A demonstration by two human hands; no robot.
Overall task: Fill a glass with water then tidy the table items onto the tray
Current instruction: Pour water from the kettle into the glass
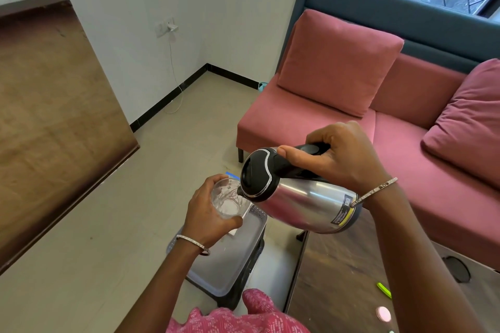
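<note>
My left hand (208, 213) grips a clear glass (227, 201), held tilted above a grey tray (216, 276). My right hand (338, 157) is closed on the black handle of a steel kettle (305, 200), which is tipped left so its spout touches the glass rim. Some water shows in the bottom of the glass. The tray rests on a dark stool on the floor, and a white card lies on it under the glass.
A brown table (338, 278) at the lower right carries a green pen (384, 290) and a round cable hole. A pink sofa (405, 149) with cushions stands behind it. A wooden board (54, 116) leans at the left.
</note>
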